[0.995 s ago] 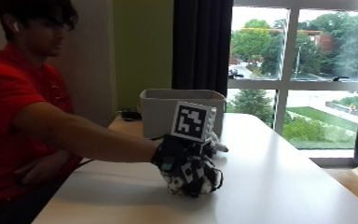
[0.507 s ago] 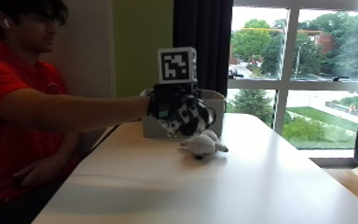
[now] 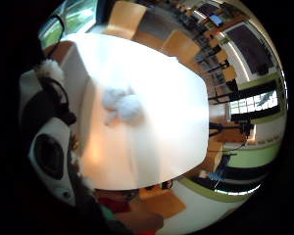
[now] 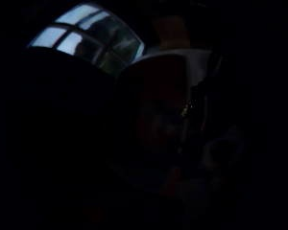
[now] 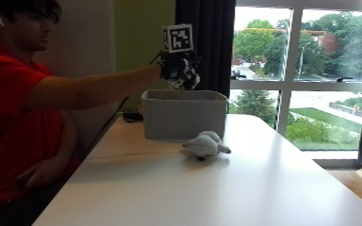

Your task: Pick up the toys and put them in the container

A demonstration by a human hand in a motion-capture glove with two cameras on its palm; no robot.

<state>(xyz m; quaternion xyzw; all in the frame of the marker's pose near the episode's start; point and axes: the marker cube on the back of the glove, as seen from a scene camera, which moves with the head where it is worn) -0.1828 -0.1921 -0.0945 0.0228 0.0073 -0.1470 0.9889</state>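
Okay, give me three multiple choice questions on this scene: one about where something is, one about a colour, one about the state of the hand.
1. Where is the gloved right hand?
A. Above the container
B. Flat on the table
C. Under the table

2. What colour is the plush toy lying on the table?
A. Red
B. Pale grey-white
C. Green

3. What is the hand doing?
A. Resting open on the table
B. Pointing at the window
C. Holding a black and white toy

Answers:
1 A, it is raised over the grey container.
2 B, it looks pale against the table.
3 C, fingers curl round the black and white toy.
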